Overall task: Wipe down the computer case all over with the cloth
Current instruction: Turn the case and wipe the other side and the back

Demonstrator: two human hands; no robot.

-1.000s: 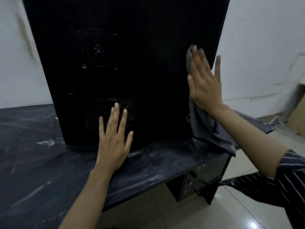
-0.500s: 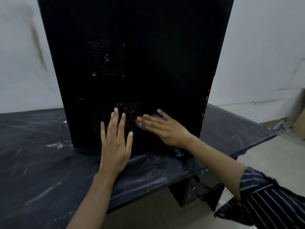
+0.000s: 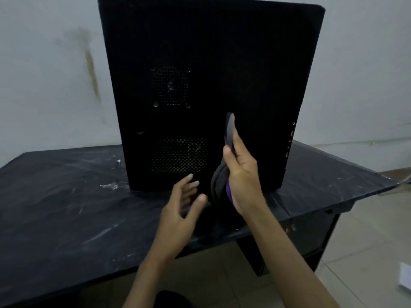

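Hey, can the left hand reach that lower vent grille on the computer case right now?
Probably yes. The left hand is open just below the lower vent grille on the computer case, with nothing between them; the right hand holds the cloth off to the side.

One computer case, one cloth, one desk, and two hands: left hand, right hand.

The single black case has two perforated vent grilles on its facing panel, an upper grille and a lower grille. The one cloth is dark with one purple patch. Two small white scraps lie on the desk left of the case. One brownish streak marks the wall, and one white object sits on the floor at the right edge.
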